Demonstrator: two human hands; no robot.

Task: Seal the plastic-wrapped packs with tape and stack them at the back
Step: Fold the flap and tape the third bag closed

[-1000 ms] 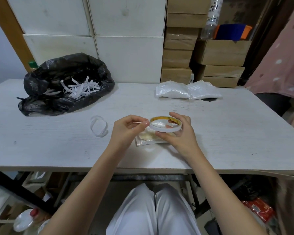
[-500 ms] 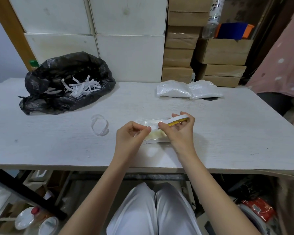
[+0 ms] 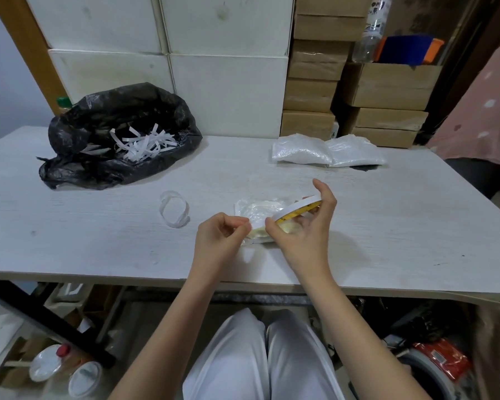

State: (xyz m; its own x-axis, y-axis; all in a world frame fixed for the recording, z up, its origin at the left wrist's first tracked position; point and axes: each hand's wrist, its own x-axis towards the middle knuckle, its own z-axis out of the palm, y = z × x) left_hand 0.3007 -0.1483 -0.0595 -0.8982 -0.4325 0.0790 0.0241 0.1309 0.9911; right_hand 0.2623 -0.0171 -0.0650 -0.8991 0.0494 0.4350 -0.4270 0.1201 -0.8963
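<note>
Head view showed me at the counter (image 3: 387,226) with my right hand (image 3: 303,226) curled round the tape roll (image 3: 298,210), holding it tilted just over the plastic-wrapped pack (image 3: 257,210); my left hand (image 3: 218,239) was pinched together at the roll's near edge, fingertips closed on what I took to be the free end of the tape, though the strip itself was too thin to make out; the pack lay flat on the counter directly under both hands, near the front edge; I judged it not yet sealed, since no tape showed across it; two finished-looking packs (image 3: 326,151) lay side by side at the back, touching each other, so part of the job seemed done; what remained for this one, as I reckoned, was drawing off a length, pressing it over the fold, and carrying the pack back to join them.
</note>
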